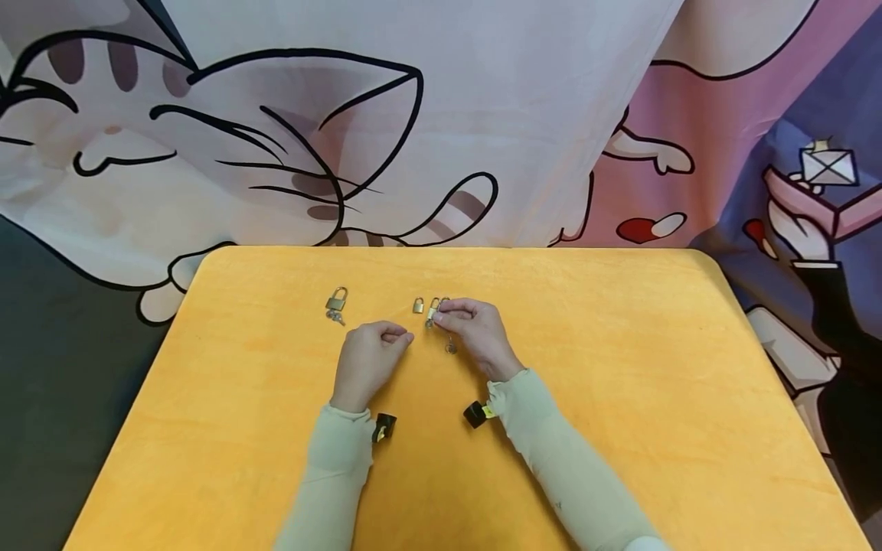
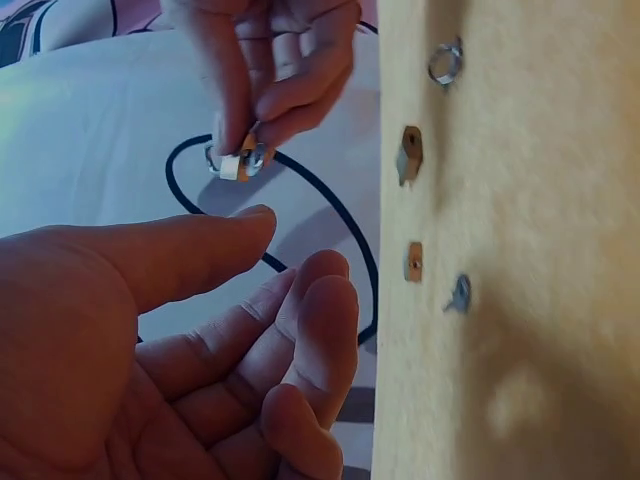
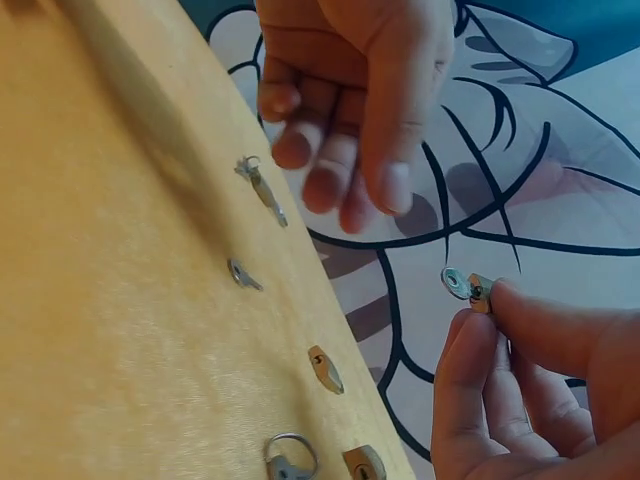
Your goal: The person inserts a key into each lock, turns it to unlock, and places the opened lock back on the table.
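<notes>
Between thumb and fingers my right hand (image 1: 475,333) pinches a small brass padlock (image 3: 481,294), held up off the table. A key (image 3: 456,283) stands in its keyhole. My left hand (image 1: 368,360) hovers to the left with relaxed, slightly bent fingers and nothing in them. Below the hands, a small padlock (image 1: 418,305) lies on the table, and another padlock (image 2: 410,155) is partly covered by my right hand in the head view. A loose key (image 3: 241,274) lies near the small padlock. Closer to me is a key ring (image 1: 451,346) with a key.
A larger padlock (image 1: 336,303) with keys (image 1: 335,315) beside it lies further left on the yellow table (image 1: 620,367). Behind the table's far edge hangs a printed cloth (image 1: 524,115). Black wrist cameras (image 1: 475,414) sit at both cuffs.
</notes>
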### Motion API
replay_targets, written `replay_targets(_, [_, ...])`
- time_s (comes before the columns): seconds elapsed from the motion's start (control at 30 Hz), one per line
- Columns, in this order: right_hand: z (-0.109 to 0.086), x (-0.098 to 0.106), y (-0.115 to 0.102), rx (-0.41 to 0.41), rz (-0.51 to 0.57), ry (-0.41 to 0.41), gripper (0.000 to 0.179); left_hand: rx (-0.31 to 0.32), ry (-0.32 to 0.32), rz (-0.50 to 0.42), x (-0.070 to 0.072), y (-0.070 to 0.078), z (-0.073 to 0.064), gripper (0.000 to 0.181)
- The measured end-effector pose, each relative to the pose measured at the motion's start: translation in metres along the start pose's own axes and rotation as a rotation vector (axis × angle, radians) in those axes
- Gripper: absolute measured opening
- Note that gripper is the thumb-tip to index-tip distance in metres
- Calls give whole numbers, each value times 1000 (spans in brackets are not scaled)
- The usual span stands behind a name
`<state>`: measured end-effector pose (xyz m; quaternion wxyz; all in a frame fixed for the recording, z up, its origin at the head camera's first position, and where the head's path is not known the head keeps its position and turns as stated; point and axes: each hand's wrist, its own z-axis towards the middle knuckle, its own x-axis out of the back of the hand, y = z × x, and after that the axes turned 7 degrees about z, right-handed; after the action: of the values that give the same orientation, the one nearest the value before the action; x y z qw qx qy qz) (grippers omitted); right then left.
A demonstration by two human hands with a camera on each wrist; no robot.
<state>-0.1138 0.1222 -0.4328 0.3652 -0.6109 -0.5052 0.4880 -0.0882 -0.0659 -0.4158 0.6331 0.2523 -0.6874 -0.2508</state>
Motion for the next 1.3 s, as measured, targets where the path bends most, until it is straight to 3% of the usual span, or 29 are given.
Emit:
replay_targets(0.5, [32, -22, -8, 31, -178, -25, 15, 18, -16, 106, 10, -28, -10, 21])
replay_targets(0.73, [47, -49, -12, 5, -398, -33, 11, 25, -15, 132, 15, -38, -11, 20])
replay_targets(0.9, [56, -71, -12, -29, -495, -34, 6, 31, -10, 137, 19, -44, -13, 19])
replay_targets(1.07, [65, -84, -8, -22, -584, -42, 5, 36, -5, 149, 20, -44, -15, 20])
replay_targets(1.3, [70, -97, -3, -13, -602, -32, 4, 37, -11, 147, 20, -40, -15, 20])
